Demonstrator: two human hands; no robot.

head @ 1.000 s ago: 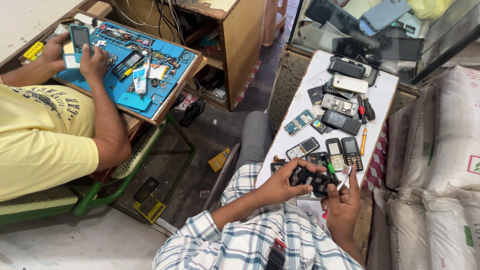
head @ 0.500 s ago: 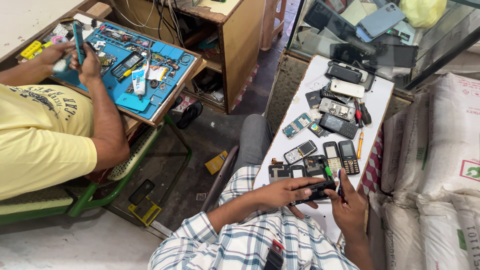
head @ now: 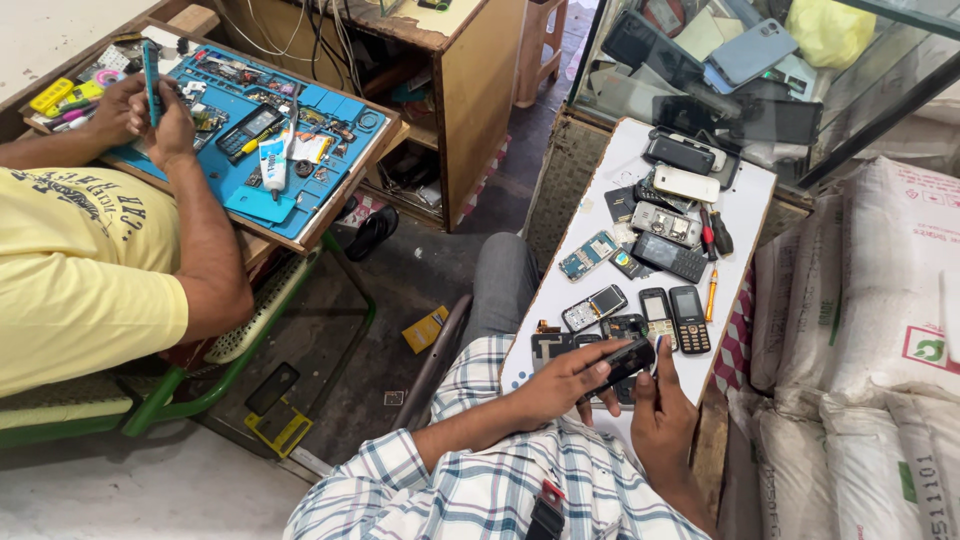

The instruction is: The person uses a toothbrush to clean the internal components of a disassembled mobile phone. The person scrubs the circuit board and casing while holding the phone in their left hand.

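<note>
Compared with a second ago, the left hand [head: 565, 385] is now gripping the dark keypad phone [head: 625, 360] flatter and nearer the white board's [head: 745, 215] near end, while the right hand [head: 660, 410] is closing in on it with fingers curled narrowly around a thin tool that is too small to identify. The phone is showing a glossy black plastic shell with rounded corners; just beyond it, two upright black keypad phones [head: 675, 318], bare circuit boards [head: 585, 255] and red-handled screwdrivers [head: 712, 232] are lying on the matte board.
</note>
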